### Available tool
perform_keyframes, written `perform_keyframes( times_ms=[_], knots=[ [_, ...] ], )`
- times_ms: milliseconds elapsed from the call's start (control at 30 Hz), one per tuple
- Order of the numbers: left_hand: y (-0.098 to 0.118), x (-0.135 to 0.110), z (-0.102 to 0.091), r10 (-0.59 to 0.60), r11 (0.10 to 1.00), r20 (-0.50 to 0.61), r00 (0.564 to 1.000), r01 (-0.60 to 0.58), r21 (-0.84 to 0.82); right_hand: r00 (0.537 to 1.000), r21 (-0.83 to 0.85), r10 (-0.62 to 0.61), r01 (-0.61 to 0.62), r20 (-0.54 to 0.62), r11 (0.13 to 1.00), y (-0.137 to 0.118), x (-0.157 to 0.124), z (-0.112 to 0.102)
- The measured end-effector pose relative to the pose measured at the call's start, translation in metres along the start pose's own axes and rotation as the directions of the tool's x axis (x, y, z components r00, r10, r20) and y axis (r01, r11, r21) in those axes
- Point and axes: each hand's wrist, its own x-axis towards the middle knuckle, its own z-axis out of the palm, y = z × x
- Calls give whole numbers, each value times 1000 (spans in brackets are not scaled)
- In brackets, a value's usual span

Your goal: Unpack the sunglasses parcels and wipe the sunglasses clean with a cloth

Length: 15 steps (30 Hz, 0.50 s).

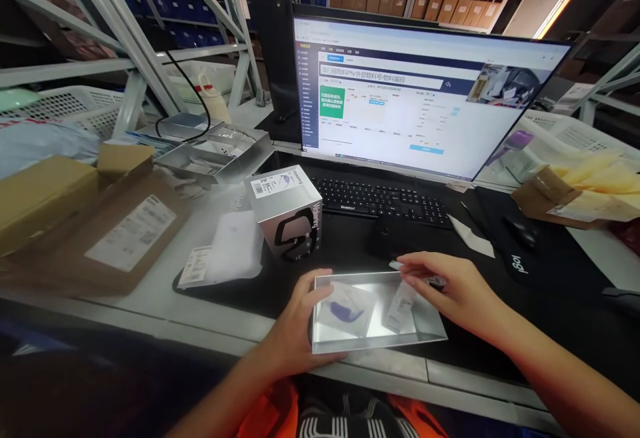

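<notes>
My left hand [294, 325] grips the left end of a shallow, open silver box [377, 343], thumb over its rim and fingers underneath. Inside, toward the left, lies a clear bag with a purple-blue item [346, 311]. A clear plastic bag with a white label [399, 308] slants up at the right, its upper end under the fingers of my right hand [447, 288]. Those fingers are bent together over the far right rim, pinching what looks like this bag. Behind the silver box stands a closed carton with a dark loop picture [287, 215].
A monitor [380, 138] stands behind a black keyboard [380, 201]. Left are a white padded packet [235, 245], a brown cardboard box [130, 231] and silver trays [220, 151]. A mouse [520, 231], white paper [473, 237] and a carton of yellow packets [550, 198] lie right.
</notes>
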Motion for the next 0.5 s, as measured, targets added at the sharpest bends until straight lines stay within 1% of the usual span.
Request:
perform_keyframes(
  times_ms=[67, 167, 233, 267, 333, 400, 467, 500],
  knots=[
    [-1, -1, -1, 45, 999, 20, 999, -46, 18, 997, -108, -34, 26, -73, 994, 5, -8, -12],
    [0, -3, -4, -2, 999, 62, 998, -2, 54, 984, -192, -28, -5, -173, 981, 20, -17, -31],
    [2, -3, -5, -40, 997, 66, 997, 35, 76, 978, -243, -71, 22, -195, 970, 27, -20, -40],
    [3, -3, -6, -45, 996, 66, 997, 39, 85, 977, -269, -121, 71, -176, 960, 27, -20, -43],
    [7, -1, -7, -17, 995, 56, 998, 11, 103, 965, -326, -251, 216, -70, 920, 20, -20, -42],
    [14, 3, -8, 36, 991, 55, 998, -43, 129, 928, -396, -358, 367, 98, 842, 6, -15, -34],
    [21, 8, -9, 95, 980, 63, 994, -104, 168, 884, -472, -384, 466, 265, 748, -7, -8, -21],
    [25, 10, -10, 116, 974, 66, 991, -126, 190, 869, -505, -375, 494, 323, 708, -11, -3, -13]
  ],
)
